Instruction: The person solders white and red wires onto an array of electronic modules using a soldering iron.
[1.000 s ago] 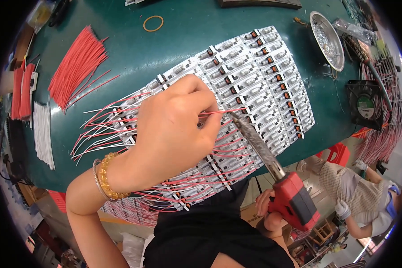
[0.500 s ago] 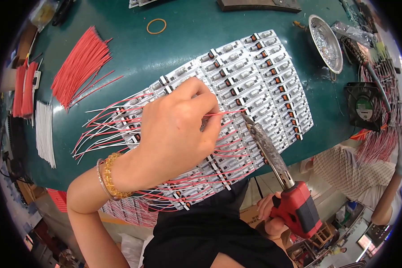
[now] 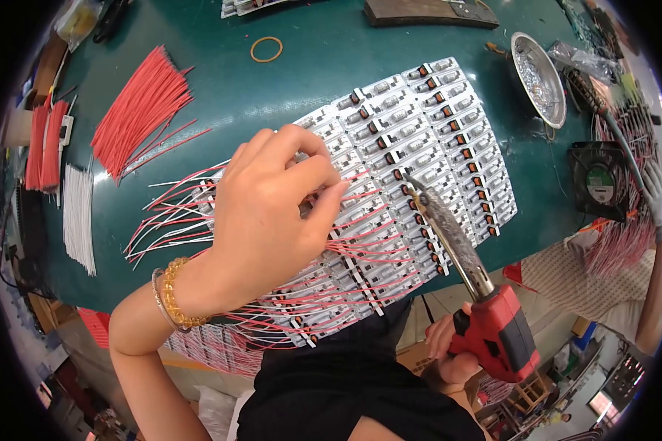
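My left hand [image 3: 272, 202] hovers over a panel of white circuit boards [image 3: 412, 140], its thumb and fingers closed at the tips. A short stretch of red wire [image 3: 357, 177] shows at those fingertips; the rest of it is hidden behind the hand. Below them, several red wires [image 3: 368, 250] fan out over the lower boards. In my right hand [image 3: 449, 351], at the lower right, is a red and black gun-shaped soldering iron [image 3: 496, 334]. Its dark tip points up and left, close to a row of black and orange components on the panel.
Bundles of red wires [image 3: 143, 110] and white wires [image 3: 79, 220] lie at the left on the green table [image 3: 221, 84]. A rubber band [image 3: 266, 49] lies at the far side. To the right are a metal dish [image 3: 538, 81] and a black fan [image 3: 599, 182]. A person's gloved hand [image 3: 653, 187] shows there.
My left hand has drawn back slightly left, away from the iron's tip. The iron has shifted a little right and remains in my right hand. A gloved hand now shows at the right.
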The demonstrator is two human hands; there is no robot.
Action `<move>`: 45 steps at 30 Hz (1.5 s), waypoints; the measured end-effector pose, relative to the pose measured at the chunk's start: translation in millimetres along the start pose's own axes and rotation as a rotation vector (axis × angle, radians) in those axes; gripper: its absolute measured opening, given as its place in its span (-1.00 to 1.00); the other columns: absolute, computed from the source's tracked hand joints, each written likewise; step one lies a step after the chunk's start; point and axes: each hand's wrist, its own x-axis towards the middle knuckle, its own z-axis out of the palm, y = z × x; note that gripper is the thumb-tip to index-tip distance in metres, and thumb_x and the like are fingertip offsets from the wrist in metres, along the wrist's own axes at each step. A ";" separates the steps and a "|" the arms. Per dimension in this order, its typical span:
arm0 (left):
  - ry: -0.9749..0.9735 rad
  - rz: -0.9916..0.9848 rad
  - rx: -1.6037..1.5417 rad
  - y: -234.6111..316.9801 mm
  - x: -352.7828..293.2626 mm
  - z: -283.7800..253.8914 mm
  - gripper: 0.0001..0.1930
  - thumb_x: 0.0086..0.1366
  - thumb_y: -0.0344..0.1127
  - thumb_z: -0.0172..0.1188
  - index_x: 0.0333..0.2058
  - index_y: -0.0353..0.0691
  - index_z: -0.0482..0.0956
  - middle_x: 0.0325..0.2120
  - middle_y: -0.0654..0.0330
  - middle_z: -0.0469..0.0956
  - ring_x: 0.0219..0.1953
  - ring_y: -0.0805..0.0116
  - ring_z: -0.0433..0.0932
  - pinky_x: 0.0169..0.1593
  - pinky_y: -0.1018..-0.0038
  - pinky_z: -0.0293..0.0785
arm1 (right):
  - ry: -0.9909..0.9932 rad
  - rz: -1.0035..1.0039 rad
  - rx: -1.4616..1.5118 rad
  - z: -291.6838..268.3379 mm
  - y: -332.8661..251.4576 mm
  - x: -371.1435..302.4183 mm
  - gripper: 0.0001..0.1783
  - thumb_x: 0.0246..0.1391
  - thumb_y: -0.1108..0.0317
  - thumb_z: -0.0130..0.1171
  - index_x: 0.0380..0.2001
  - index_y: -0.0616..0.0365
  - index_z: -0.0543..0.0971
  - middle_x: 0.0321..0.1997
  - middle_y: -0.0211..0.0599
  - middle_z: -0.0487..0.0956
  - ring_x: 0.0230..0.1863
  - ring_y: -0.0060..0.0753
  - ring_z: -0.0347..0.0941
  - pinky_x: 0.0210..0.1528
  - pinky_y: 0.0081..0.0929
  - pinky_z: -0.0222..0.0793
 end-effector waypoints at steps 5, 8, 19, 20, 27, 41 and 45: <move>-0.023 0.010 -0.006 -0.9 -0.4 -0.7 -0.91 -0.03 -0.54 0.34 -0.50 -0.30 0.61 -0.40 0.18 0.51 -0.37 0.28 0.46 -0.38 0.43 0.38 | 0.145 -0.012 -0.373 2.7 13.3 -2.2 -0.41 -0.07 0.01 0.13 -0.06 0.23 0.45 -0.56 -0.38 0.40 -0.56 -0.30 0.36 -0.44 -0.44 0.28; -0.010 0.037 0.007 -2.1 -1.4 0.2 -0.91 -0.03 -0.54 0.35 -0.50 -0.28 0.62 -0.41 0.19 0.51 -0.41 0.29 0.44 -0.39 0.43 0.37 | 0.205 0.042 -0.452 12.9 2.9 6.9 -0.72 -0.11 0.48 0.17 -0.22 0.18 0.58 -0.30 -0.15 0.54 -0.31 -0.04 0.45 -0.25 -0.29 0.36; 0.015 0.095 0.080 -1.1 -0.6 -1.7 -0.90 -0.05 -0.53 0.36 -0.53 -0.24 0.62 -0.44 0.24 0.50 -0.46 0.31 0.39 -0.40 0.43 0.32 | -0.048 -0.121 -0.471 8.4 -4.2 15.8 -0.85 -0.04 0.51 0.17 -0.65 0.11 0.55 -0.62 -0.35 0.49 -0.66 -0.41 0.39 -0.68 -0.54 0.24; 0.010 0.101 0.088 -0.7 -0.7 -0.9 -0.91 -0.05 -0.52 0.36 -0.53 -0.24 0.62 -0.44 0.24 0.50 -0.46 0.31 0.39 -0.40 0.42 0.31 | -0.040 -0.121 -0.469 7.0 -3.6 15.6 -0.91 -0.04 0.45 0.17 -0.59 0.13 0.53 -0.63 -0.37 0.48 -0.67 -0.42 0.38 -0.67 -0.54 0.24; 0.017 0.111 0.094 -0.3 -0.2 1.4 -0.91 -0.04 -0.51 0.36 -0.52 -0.24 0.62 -0.44 0.25 0.50 -0.45 0.30 0.39 -0.39 0.42 0.32 | 0.011 -0.133 -0.451 -2.6 3.7 12.8 -0.48 -0.04 0.02 0.20 -0.16 0.23 0.42 -0.70 -0.48 0.39 -0.71 -0.49 0.33 -0.62 -0.54 0.24; -0.030 0.115 0.055 -3.1 2.7 -2.9 -0.91 -0.02 -0.46 0.38 -0.50 -0.22 0.63 -0.43 0.27 0.48 -0.48 0.34 0.38 -0.34 0.42 0.29 | 0.045 -0.056 -0.341 -9.9 29.6 -7.1 0.03 -0.07 -0.33 0.25 0.19 0.36 0.29 -0.76 -0.54 0.33 -0.74 -0.52 0.30 -0.56 -0.52 0.24; -0.029 0.119 0.054 -2.3 3.3 -2.6 -0.91 -0.02 -0.46 0.38 -0.51 -0.22 0.63 -0.43 0.27 0.48 -0.48 0.34 0.37 -0.34 0.42 0.29 | 0.047 -0.009 -0.287 -8.2 26.2 -9.4 0.05 -0.08 -0.31 0.26 0.18 0.40 0.27 -0.76 -0.52 0.33 -0.74 -0.50 0.31 -0.55 -0.50 0.25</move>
